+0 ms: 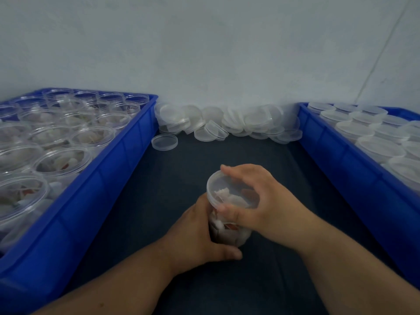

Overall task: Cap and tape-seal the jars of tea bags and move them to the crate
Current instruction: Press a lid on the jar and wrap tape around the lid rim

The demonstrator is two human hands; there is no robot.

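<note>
A clear plastic jar (229, 233) of tea bags stands on the dark table in front of me. My left hand (200, 233) grips its body from the left side. A translucent lid (225, 185) sits on the jar's mouth, and my right hand (256, 201) grips the lid's rim with fingers and thumb curled round it. A blue crate (75, 210) on the left holds several open jars of tea bags (61, 164). Another blue crate (354, 176) on the right holds several capped jars (379, 148). No tape is in view.
A heap of loose translucent lids (229, 123) lies against the white wall between the two crates, with one lid (164, 142) lying apart near the left crate's corner. The dark table top (181, 169) runs between the crates.
</note>
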